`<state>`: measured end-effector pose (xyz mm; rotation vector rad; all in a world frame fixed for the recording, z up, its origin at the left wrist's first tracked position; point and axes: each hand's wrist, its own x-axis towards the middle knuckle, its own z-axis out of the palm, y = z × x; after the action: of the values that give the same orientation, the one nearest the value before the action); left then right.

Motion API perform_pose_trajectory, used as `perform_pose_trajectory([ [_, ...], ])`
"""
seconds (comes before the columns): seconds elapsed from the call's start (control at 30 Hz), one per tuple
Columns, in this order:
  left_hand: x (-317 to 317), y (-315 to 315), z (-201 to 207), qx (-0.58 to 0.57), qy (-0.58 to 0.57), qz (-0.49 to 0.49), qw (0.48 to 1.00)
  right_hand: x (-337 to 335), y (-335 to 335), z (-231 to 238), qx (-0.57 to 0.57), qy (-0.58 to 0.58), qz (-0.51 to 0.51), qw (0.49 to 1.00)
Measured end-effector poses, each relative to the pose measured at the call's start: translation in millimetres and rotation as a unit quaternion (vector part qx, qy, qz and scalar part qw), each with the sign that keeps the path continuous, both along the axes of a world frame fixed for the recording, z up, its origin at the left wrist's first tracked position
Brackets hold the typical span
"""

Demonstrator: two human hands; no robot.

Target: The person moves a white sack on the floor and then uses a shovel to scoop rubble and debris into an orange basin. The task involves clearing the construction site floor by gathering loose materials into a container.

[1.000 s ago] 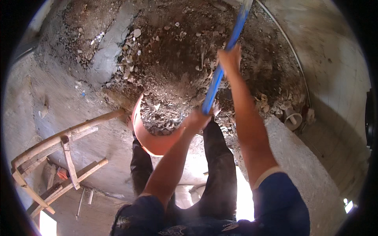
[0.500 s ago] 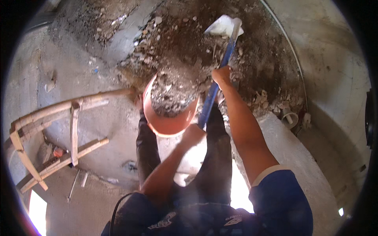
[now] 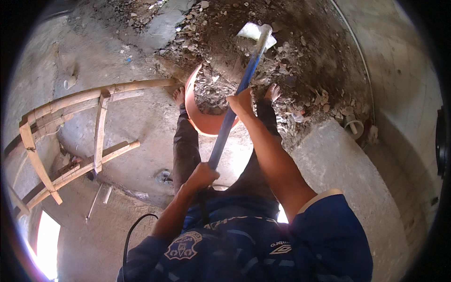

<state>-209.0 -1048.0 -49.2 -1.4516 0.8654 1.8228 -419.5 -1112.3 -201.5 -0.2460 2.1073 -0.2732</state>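
Observation:
I hold a long hoe by its blue handle [image 3: 244, 82], which slants from my lap up toward the far rubble. My left hand [image 3: 202, 176] is wrapped round the near end, and my right hand [image 3: 242, 101] grips it about halfway along. The pale metal hoe blade [image 3: 251, 31] is at the far end, against the dark soil. Between my feet sits an orange tub [image 3: 206, 123], tilted with its mouth toward the heap; soil and stones [image 3: 211, 91] lie inside it. The handle and my right hand hide its right side.
A wooden ladder-like frame [image 3: 99, 127] lies at the left, one end reaching my left foot [image 3: 179, 96]. My right foot [image 3: 272, 92] stands at the rubble's edge. A pale concrete slab [image 3: 338, 160] and a white pipe end [image 3: 353, 128] are at the right, near the wall.
Both hands have drawn the hoe toward me and to the left, the blade coming nearer over the soil. The view has shifted, and both my feet now show beside the tub.

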Motion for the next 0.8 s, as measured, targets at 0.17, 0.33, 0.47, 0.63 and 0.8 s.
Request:
perform_pose_trajectory([
  [0.17, 67, 18, 32, 0.061, -0.039, 0.039, 0.997, 9, -15, -7, -0.105, -0.143, -0.265, 0.948],
  [0.33, 124, 35, 47, 0.070, 0.016, 0.037, 0.997, 59, -1, -20, -0.052, -0.118, -0.207, 0.970],
  [0.47, 182, 51, 64, -0.002, 0.032, -0.128, 0.991, 104, 59, -34, -0.066, -0.196, -0.283, 0.937],
  [0.63, 197, 38, 68, 0.019, -0.067, -0.184, 0.981, 108, 65, 1, -0.083, -0.140, -0.263, 0.951],
  [0.8, 132, 41, -79, -0.164, -0.044, -0.219, 0.961, -14, -36, 16, -0.154, -0.075, -0.248, 0.954],
])
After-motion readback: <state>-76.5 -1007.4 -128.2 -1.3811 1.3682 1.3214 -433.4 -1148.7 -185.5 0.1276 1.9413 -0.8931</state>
